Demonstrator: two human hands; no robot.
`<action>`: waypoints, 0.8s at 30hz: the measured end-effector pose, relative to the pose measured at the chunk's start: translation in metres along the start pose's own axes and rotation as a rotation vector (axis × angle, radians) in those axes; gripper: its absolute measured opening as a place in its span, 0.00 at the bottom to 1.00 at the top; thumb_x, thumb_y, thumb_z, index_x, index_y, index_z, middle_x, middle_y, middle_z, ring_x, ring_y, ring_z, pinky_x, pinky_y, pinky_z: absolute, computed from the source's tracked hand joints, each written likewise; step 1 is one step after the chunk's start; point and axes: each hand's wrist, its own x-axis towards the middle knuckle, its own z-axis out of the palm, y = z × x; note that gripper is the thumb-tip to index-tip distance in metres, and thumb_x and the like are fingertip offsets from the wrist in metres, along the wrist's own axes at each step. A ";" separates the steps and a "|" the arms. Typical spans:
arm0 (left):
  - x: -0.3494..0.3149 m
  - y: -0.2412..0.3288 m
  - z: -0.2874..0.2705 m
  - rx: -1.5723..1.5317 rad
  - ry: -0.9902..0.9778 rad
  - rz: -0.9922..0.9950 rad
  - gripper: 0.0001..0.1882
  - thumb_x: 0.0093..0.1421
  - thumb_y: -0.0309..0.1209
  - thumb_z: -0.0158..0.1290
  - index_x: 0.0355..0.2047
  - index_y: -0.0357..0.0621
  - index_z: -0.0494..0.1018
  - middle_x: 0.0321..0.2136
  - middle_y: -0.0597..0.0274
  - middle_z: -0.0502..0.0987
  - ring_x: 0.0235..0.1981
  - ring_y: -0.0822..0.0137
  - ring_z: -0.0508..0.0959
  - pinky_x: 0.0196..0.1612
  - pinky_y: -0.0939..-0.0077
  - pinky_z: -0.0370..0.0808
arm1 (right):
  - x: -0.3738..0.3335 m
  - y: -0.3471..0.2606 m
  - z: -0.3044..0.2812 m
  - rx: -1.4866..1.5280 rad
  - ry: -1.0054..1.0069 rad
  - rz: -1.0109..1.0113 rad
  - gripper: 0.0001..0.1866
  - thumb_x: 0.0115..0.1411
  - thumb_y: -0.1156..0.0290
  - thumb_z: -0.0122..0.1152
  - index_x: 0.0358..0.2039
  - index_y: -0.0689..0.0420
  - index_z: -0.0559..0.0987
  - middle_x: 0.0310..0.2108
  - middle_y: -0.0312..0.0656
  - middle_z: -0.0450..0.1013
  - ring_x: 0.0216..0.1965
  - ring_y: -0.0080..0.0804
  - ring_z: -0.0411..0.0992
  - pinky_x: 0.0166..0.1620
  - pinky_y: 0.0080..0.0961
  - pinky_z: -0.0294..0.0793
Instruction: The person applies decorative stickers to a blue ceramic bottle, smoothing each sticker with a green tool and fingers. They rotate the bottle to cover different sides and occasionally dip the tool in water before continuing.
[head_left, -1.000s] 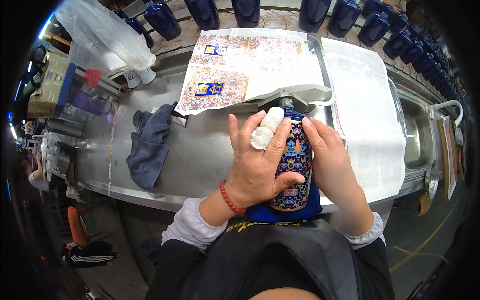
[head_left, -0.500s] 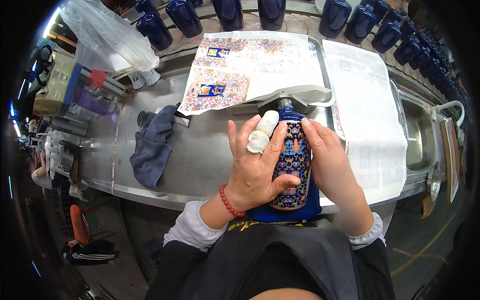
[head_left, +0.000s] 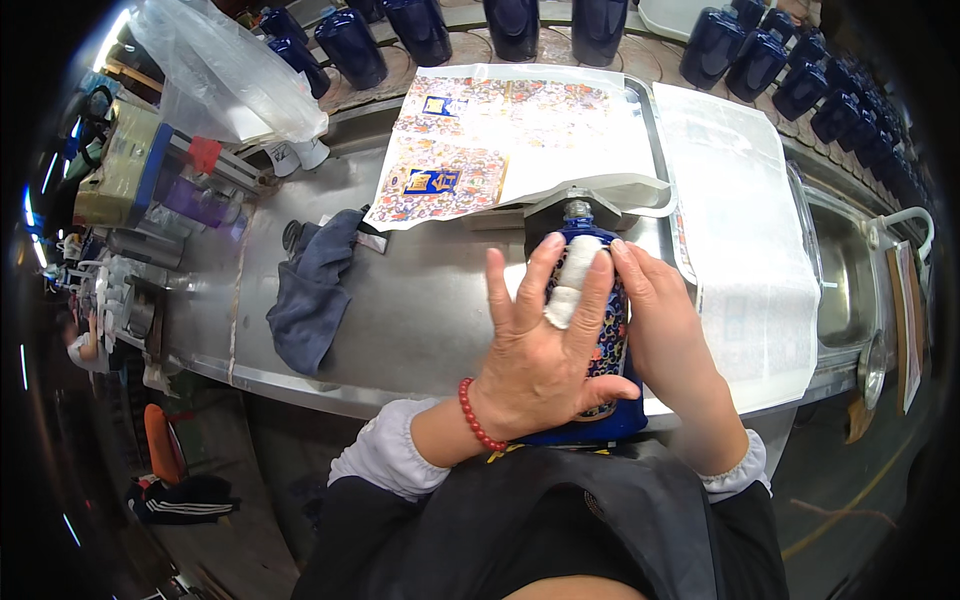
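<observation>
A dark blue bottle with a colourful floral pattern lies with its neck pointing away from me, the neck at a dark metal support. My left hand lies over its front with fingers stretched and spread. One of those fingers wears a white wrapping, and a red bead bracelet circles the wrist. Along the bottle's right side my right hand holds it, fingertips near the shoulder; its thumb is hidden. Under the bottle's near end is a blue cloth. Much of the pattern is covered by my hands.
Beyond the bottle lies a printed pattern sheet; a whitish sheet is to the right. A grey-blue towel rests on the metal worktop. Several plain blue bottles line the back. A sink is at far right.
My left hand has slid right across the bottle, and its wrapped finger now lies on the bottle's front. The right hand stays at the bottle's side. The whole view has shifted slightly.
</observation>
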 end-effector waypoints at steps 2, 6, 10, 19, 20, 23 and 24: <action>0.001 0.003 0.003 -0.087 -0.009 0.018 0.55 0.62 0.73 0.35 0.70 0.33 0.58 0.63 0.44 0.68 0.69 0.38 0.55 0.70 0.29 0.34 | -0.001 0.000 0.002 0.031 -0.005 0.039 0.36 0.51 0.90 0.54 0.64 0.65 0.69 0.55 0.61 0.70 0.54 0.58 0.72 0.56 0.45 0.73; -0.024 -0.007 0.001 -0.310 -0.007 -0.012 0.53 0.62 0.70 0.45 0.70 0.35 0.58 0.67 0.45 0.63 0.70 0.40 0.53 0.71 0.32 0.34 | -0.006 0.003 0.000 0.075 -0.004 0.043 0.37 0.51 0.92 0.50 0.65 0.67 0.67 0.56 0.59 0.71 0.54 0.56 0.71 0.58 0.44 0.71; -0.065 -0.016 -0.005 -0.248 0.019 -0.026 0.60 0.57 0.70 0.53 0.70 0.28 0.53 0.66 0.35 0.59 0.70 0.34 0.52 0.72 0.33 0.35 | -0.012 0.008 -0.005 0.075 0.019 0.039 0.38 0.49 0.93 0.47 0.65 0.68 0.67 0.59 0.59 0.70 0.59 0.58 0.69 0.63 0.43 0.67; -0.075 -0.010 0.000 -0.151 0.060 -0.016 0.59 0.46 0.53 0.69 0.72 0.42 0.53 0.68 0.45 0.59 0.72 0.44 0.52 0.70 0.26 0.38 | -0.018 0.019 -0.009 0.046 0.006 0.080 0.33 0.59 0.90 0.46 0.67 0.67 0.65 0.67 0.57 0.65 0.68 0.54 0.63 0.69 0.40 0.60; -0.075 -0.010 -0.003 -0.152 0.066 -0.006 0.57 0.47 0.52 0.68 0.72 0.41 0.54 0.67 0.45 0.60 0.72 0.44 0.52 0.70 0.26 0.38 | -0.020 0.020 -0.008 0.056 0.011 0.086 0.33 0.60 0.89 0.47 0.67 0.67 0.65 0.67 0.57 0.65 0.68 0.53 0.63 0.68 0.40 0.60; -0.067 -0.009 -0.009 -0.149 0.083 0.051 0.51 0.50 0.49 0.67 0.69 0.39 0.58 0.65 0.46 0.64 0.72 0.43 0.54 0.71 0.25 0.37 | -0.025 0.026 -0.010 0.045 -0.010 0.042 0.31 0.62 0.88 0.46 0.67 0.67 0.65 0.66 0.58 0.65 0.67 0.53 0.64 0.68 0.40 0.61; -0.064 -0.008 -0.008 -0.143 0.110 0.079 0.49 0.51 0.48 0.66 0.68 0.39 0.59 0.64 0.46 0.65 0.72 0.43 0.54 0.71 0.25 0.37 | -0.026 0.029 -0.009 0.030 -0.023 0.029 0.30 0.65 0.86 0.46 0.69 0.65 0.63 0.67 0.57 0.65 0.68 0.50 0.64 0.68 0.39 0.62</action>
